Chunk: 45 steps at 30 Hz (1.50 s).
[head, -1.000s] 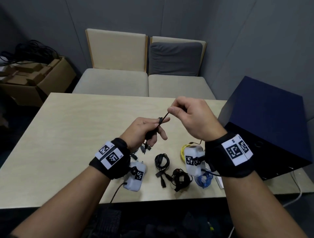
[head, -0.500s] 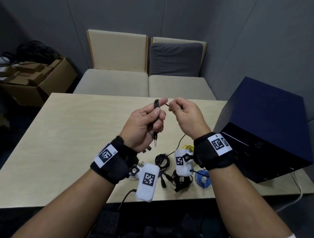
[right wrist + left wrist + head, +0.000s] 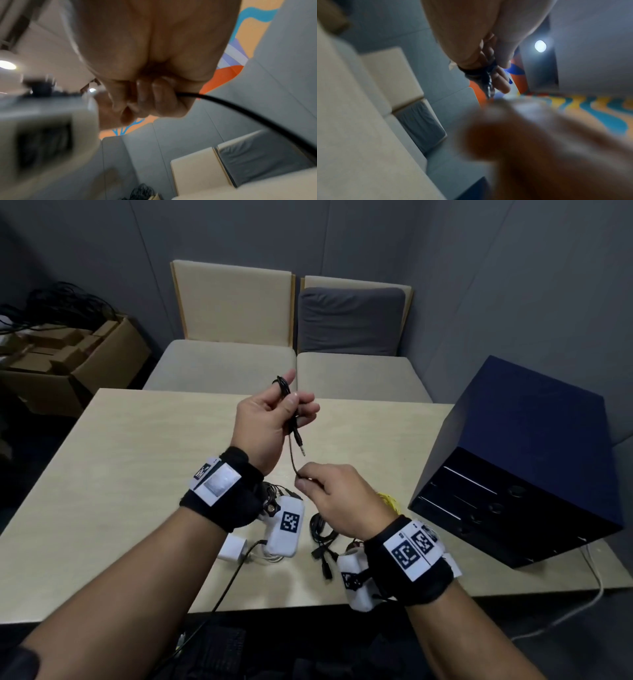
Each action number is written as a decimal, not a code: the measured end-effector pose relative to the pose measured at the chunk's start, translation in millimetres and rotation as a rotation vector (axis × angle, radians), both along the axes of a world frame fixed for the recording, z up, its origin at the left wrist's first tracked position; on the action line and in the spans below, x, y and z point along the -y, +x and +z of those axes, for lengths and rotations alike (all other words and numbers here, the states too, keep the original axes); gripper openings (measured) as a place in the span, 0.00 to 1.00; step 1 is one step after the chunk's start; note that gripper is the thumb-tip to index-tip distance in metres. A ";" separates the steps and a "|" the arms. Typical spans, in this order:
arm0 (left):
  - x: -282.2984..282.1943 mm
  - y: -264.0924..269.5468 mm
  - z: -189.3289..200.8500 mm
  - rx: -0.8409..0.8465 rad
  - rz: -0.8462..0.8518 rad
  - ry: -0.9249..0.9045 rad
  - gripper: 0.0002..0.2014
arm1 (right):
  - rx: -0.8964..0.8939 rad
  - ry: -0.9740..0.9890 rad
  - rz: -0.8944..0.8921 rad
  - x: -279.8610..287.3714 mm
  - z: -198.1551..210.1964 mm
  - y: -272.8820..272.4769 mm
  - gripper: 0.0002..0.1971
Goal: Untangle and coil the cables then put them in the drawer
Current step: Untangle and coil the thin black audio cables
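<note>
From the head view, the left hand (image 3: 270, 422) pinches loops of the thin black cable (image 3: 291, 436) above the table (image 3: 120, 474); its plug dangles just below that grip. Lower down, the right hand (image 3: 337, 498) pinches the strand. The left wrist view is blurred. In the right wrist view, curled fingers (image 3: 159, 97) clamp the cable (image 3: 240, 109).

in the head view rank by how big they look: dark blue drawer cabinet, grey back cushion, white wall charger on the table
1. Dark blue drawer cabinet, largest.
2. Grey back cushion.
3. White wall charger, smallest, though it is nearest the camera.
</note>
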<state>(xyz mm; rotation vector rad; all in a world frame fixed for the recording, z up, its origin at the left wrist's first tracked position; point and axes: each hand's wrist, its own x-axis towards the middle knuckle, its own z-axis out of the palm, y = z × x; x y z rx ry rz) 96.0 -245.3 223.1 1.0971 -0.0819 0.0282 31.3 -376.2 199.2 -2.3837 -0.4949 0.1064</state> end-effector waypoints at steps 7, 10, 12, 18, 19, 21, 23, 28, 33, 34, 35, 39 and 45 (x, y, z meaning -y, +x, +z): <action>-6.0 -8.0 -17.9 0.072 -0.170 0.366 0.16 | 0.139 0.040 -0.033 21.4 46.5 7.0 0.06; -5.6 -17.4 -22.2 0.071 -0.311 0.456 0.11 | 0.210 0.065 -0.059 27.5 59.3 18.0 0.06; -3.6 -23.0 -23.4 0.085 -0.362 0.458 0.14 | 0.235 0.061 -0.069 30.2 64.4 24.9 0.05; 4.6 -32.7 -18.9 0.070 -0.408 0.143 0.17 | 0.197 0.184 -0.183 36.9 66.6 42.2 0.08; 5.6 -33.7 -18.0 0.061 -0.431 0.098 0.16 | 0.185 0.221 -0.199 37.6 64.4 44.4 0.09; 7.3 -34.8 -15.0 0.041 -0.461 0.010 0.15 | 0.143 0.316 -0.217 37.5 57.9 47.5 0.09; 8.0 -34.5 -11.8 0.023 -0.465 -0.096 0.14 | 0.056 0.467 -0.216 33.7 45.8 48.3 0.08; 8.6 -30.9 -6.2 0.008 -0.406 -0.255 0.11 | -0.165 0.703 -0.191 12.9 11.7 37.1 0.14; 9.9 -25.4 -8.1 -0.022 -0.274 -0.255 0.12 | -0.108 0.522 -0.202 0.9 -8.6 26.0 0.18; 9.9 -24.8 -9.2 -0.020 -0.263 -0.257 0.11 | -0.075 0.474 -0.217 0.1 -10.8 24.2 0.17; 9.5 -24.1 -9.7 -0.018 -0.251 -0.261 0.11 | -0.045 0.431 -0.231 -0.9 -12.1 22.0 0.17; 6.6 -17.2 -7.0 -0.030 -0.167 -0.294 0.11 | -0.085 0.356 -0.271 -4.6 -16.0 11.5 0.12; 4.0 -2.3 -13.6 0.011 -0.018 -0.067 0.09 | -0.057 -0.038 -0.106 -7.6 -13.4 0.9 0.08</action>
